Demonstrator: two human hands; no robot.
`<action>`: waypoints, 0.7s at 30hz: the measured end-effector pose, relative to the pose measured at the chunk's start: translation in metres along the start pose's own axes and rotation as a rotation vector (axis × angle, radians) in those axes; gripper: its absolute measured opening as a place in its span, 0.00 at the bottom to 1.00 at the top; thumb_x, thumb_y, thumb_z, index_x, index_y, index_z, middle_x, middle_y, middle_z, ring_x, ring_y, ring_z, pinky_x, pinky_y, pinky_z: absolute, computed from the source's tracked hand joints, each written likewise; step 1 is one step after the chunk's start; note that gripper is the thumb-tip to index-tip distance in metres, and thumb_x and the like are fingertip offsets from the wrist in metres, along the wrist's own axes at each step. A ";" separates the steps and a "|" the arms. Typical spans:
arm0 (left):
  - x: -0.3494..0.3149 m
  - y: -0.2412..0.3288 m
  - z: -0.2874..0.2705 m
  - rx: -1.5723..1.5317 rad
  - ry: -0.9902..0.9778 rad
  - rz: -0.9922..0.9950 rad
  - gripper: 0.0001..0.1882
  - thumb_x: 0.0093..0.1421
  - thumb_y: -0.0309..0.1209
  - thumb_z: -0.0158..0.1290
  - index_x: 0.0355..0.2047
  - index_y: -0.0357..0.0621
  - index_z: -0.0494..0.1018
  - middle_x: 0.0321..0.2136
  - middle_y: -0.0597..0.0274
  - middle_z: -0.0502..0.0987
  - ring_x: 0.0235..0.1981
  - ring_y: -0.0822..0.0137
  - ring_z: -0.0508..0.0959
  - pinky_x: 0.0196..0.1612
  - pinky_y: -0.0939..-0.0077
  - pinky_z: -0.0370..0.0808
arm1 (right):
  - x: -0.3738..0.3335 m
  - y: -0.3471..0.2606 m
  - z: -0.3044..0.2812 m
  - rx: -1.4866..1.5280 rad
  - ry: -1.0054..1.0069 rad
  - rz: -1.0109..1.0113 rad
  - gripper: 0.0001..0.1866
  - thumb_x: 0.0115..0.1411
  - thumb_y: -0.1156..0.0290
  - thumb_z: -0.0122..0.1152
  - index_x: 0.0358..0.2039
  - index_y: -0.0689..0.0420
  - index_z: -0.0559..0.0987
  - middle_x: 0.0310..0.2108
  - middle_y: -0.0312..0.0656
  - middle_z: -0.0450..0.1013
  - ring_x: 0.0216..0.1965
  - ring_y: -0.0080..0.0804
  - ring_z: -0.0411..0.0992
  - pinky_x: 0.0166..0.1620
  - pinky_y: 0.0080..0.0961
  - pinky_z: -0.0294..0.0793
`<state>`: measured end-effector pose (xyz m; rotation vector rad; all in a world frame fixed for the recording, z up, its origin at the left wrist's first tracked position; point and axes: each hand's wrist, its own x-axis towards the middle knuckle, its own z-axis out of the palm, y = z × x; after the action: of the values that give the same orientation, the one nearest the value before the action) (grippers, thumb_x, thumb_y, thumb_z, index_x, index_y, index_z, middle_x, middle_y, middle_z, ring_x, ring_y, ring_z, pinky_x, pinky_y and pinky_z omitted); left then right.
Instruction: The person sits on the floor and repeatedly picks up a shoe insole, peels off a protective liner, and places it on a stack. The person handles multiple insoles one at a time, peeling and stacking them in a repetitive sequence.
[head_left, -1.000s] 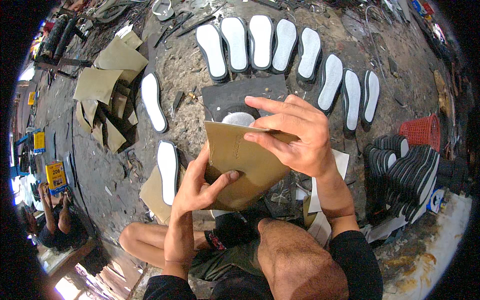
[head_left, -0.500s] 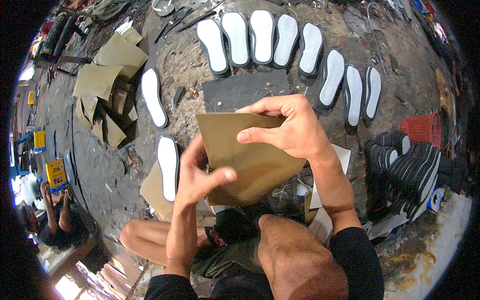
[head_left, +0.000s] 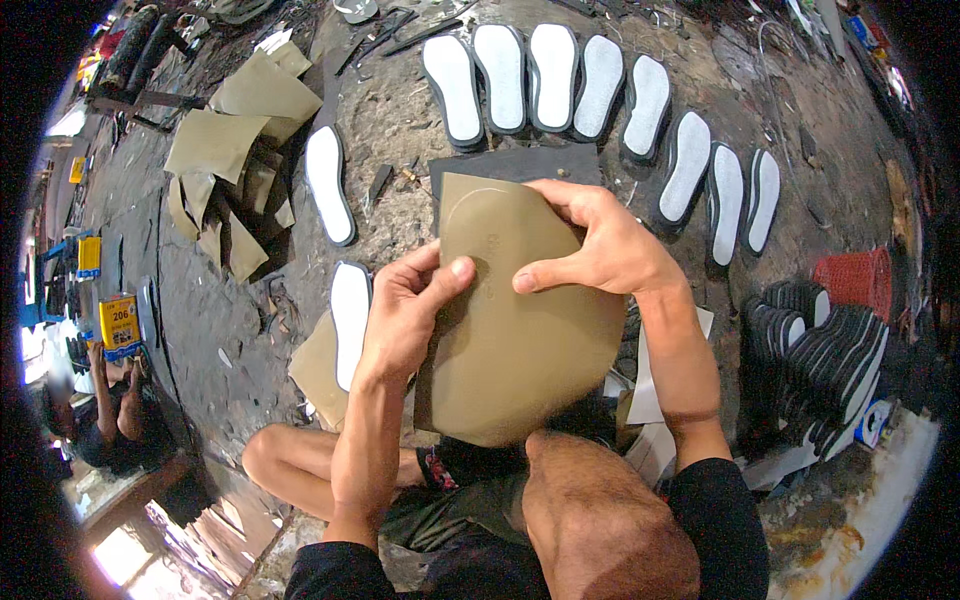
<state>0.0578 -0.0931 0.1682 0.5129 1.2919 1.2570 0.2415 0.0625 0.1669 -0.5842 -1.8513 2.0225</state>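
Between my two hands I hold a tan, leather-like sheet above my crossed legs. A thin curved line is marked near its top corner. My left hand pinches the left edge, thumb on the front and fingers behind. My right hand grips the upper right edge the same way, its thumb lying on the face of the sheet. Behind the sheet a dark flat board lies on the ground. Closest to my left hand is a white-topped shoe sole, resting partly on another tan piece.
Several white-topped soles form an arc on the ground ahead. Tan sheets are heaped at the far left. Stacked dark soles and a red basket stand at the right. Another person sits at the left, near a yellow can.
The sheet has turned and tilted to show more of its face. My left hand has risen and closed on its left edge; my right hand keeps its hold.
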 end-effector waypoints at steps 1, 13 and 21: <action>0.000 -0.004 -0.005 -0.081 -0.018 -0.025 0.21 0.67 0.33 0.58 0.55 0.33 0.74 0.43 0.57 0.83 0.39 0.71 0.82 0.45 0.78 0.79 | 0.000 -0.001 -0.001 0.067 -0.055 0.054 0.34 0.48 0.68 0.80 0.56 0.64 0.77 0.44 0.40 0.81 0.44 0.24 0.77 0.52 0.25 0.75; 0.001 -0.053 -0.120 0.476 0.662 0.205 0.36 0.67 0.40 0.57 0.68 0.33 0.59 0.56 0.44 0.76 0.56 0.55 0.76 0.60 0.62 0.71 | -0.031 -0.029 0.001 -0.467 0.445 0.073 0.22 0.54 0.74 0.73 0.48 0.68 0.80 0.38 0.42 0.81 0.37 0.24 0.78 0.42 0.22 0.77; -0.069 -0.190 -0.212 1.009 0.766 -0.025 0.49 0.46 0.36 0.73 0.66 0.35 0.63 0.53 0.35 0.76 0.54 0.44 0.77 0.59 0.60 0.71 | -0.034 0.044 0.128 -1.131 0.154 0.189 0.31 0.52 0.65 0.71 0.59 0.49 0.74 0.54 0.46 0.75 0.53 0.44 0.76 0.47 0.40 0.81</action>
<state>-0.0434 -0.2872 -0.0272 0.7263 2.5898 0.6936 0.2061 -0.0684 0.1341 -1.1567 -2.7836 0.7703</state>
